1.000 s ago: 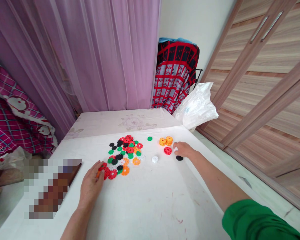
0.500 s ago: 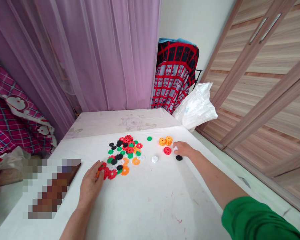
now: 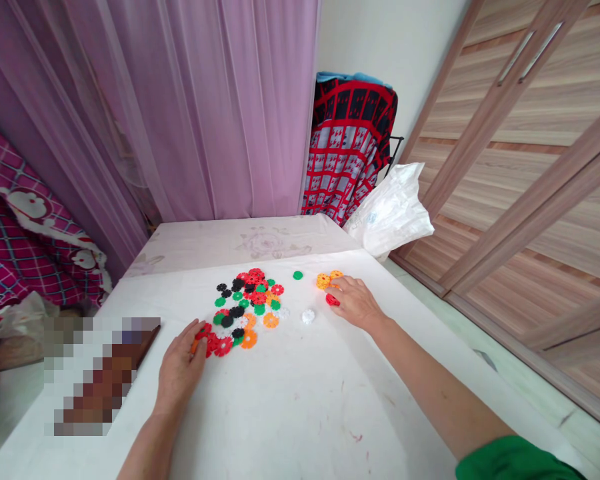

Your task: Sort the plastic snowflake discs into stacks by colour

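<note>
A pile of small plastic interlocking discs (image 3: 247,303) in red, green, black, orange and white lies on the white table (image 3: 300,407). My left hand (image 3: 180,363) lies flat, fingers spread, its fingertips touching red and orange discs at the pile's near left edge. My right hand (image 3: 356,303) rests palm down to the right of the pile, fingers stretched over a red disc (image 3: 331,301) and reaching an orange stack (image 3: 323,281). A single white disc (image 3: 308,316) and a green disc (image 3: 297,275) lie apart between the pile and that hand.
A blurred-out brown object (image 3: 100,373) lies at the table's left edge. A white plastic bag (image 3: 393,213) sits at the far right corner. Behind are a purple curtain (image 3: 205,107), a red patterned blanket on a rack (image 3: 350,147) and wooden wardrobe doors (image 3: 530,167).
My right hand has slid left and a little forward, from beside a black disc onto the red disc and orange stack. The black disc is hidden now. My left hand has stayed put.
</note>
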{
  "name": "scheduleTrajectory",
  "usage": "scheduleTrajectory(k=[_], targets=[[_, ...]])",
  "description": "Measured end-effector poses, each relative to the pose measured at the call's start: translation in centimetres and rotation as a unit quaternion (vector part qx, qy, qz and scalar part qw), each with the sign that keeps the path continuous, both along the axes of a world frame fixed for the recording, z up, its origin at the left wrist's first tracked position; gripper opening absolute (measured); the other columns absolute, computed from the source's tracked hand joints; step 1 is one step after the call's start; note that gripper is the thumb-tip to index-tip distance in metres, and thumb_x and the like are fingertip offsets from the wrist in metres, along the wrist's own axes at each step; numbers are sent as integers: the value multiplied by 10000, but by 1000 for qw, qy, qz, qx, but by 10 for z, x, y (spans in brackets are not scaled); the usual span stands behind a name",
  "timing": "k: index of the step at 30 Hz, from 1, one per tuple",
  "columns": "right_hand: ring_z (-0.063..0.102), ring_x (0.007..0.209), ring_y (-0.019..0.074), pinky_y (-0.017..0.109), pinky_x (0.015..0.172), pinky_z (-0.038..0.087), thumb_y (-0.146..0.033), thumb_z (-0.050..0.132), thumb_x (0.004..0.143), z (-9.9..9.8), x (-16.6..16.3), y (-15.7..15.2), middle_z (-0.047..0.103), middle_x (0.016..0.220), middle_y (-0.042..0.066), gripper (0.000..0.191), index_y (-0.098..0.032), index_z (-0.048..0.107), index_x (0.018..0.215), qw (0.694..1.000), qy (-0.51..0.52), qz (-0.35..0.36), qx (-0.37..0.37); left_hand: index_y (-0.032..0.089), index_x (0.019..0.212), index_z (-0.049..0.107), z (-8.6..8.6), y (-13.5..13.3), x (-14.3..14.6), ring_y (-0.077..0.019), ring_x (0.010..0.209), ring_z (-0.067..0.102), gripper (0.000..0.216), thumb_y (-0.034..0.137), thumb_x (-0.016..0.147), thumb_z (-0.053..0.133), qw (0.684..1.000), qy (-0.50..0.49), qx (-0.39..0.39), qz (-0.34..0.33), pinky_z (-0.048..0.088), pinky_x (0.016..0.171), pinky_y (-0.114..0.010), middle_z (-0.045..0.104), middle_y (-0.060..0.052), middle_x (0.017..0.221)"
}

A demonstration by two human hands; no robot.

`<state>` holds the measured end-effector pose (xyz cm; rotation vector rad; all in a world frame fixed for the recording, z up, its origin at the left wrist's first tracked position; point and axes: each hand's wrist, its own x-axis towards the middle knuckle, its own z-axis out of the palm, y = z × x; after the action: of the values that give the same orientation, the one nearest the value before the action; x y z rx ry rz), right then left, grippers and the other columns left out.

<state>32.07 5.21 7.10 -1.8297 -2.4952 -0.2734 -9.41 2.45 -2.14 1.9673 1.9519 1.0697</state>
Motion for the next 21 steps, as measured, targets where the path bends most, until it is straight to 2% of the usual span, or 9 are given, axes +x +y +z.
scheduleTrajectory(k=[6, 12, 15, 21], targets=[[462, 1101, 269, 385, 870, 298, -241, 524, 879, -5, 2, 13, 604, 1182, 117, 249, -236, 689, 1066, 993, -84, 80, -20, 225, 1127, 664, 1, 0, 1, -254, 1159, 601, 416, 421, 846, 428, 1000, 0, -2, 3, 445, 1041, -436, 622, -78, 1304], [460, 1063, 257, 380, 893, 288, -193, 558, 836, -7, 4, 23, 607, 1114, 116, 192, -218, 712, 948, 983, -111, 143, -23, 231, 1143, 657, 2, -1, 1, -244, 1154, 604, 418, 421, 844, 434, 1000, 0, -3, 3, 437, 1049, -424, 621, -72, 1305], [456, 1062, 260, 386, 909, 284, -211, 575, 830, -7, 6, 26, 608, 1105, 120, 150, -205, 716, 882, 978, -136, 155, -27, 225, 1132, 660, 2, -2, 1, -254, 1154, 604, 426, 436, 846, 426, 1000, -5, -4, 2, 439, 1045, -439, 618, -80, 1308], [463, 1035, 252, 378, 887, 291, -186, 511, 867, -6, 12, 31, 617, 1059, 123, 206, -198, 717, 874, 978, -137, 157, -21, 218, 1125, 660, 1, -1, 1, -253, 1158, 601, 434, 444, 845, 419, 1000, -15, -8, 5, 434, 1050, -431, 618, -80, 1308]])
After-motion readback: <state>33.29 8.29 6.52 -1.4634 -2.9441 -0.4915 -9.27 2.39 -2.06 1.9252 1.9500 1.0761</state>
